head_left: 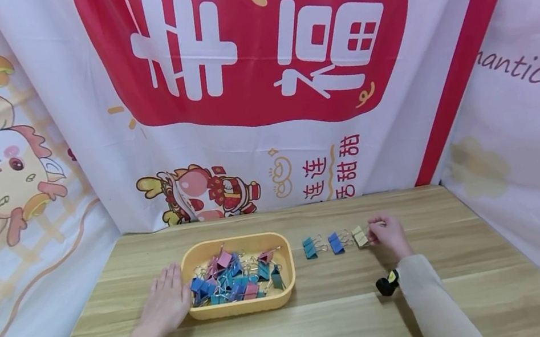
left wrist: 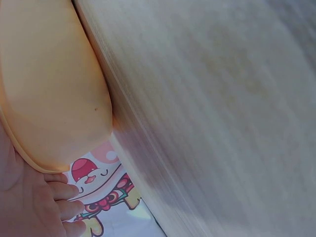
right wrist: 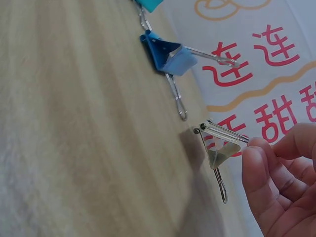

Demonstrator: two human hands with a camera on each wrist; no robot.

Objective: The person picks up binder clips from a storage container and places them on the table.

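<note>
Between thumb and forefinger, my right hand (head_left: 388,235) pinches one wire handle of a pale yellow binder clip (head_left: 360,236). The right wrist view shows this binder clip (right wrist: 224,153) close over the wood, its other handle hanging down. To its left are a blue binder clip (head_left: 336,244) and a teal binder clip (head_left: 309,248), in a row with it. My left hand (head_left: 164,301) rests with straight fingers against the left side of a yellow plastic tray (head_left: 243,308). Inside lies a jumble of blue, teal and pink binder clips (head_left: 233,276).
The wooden table (head_left: 324,333) reaches back to a printed cloth (head_left: 388,163) that hangs behind it. More printed cloth hangs at the left and right sides. A black strap with a small device (head_left: 387,283) is on the right wrist.
</note>
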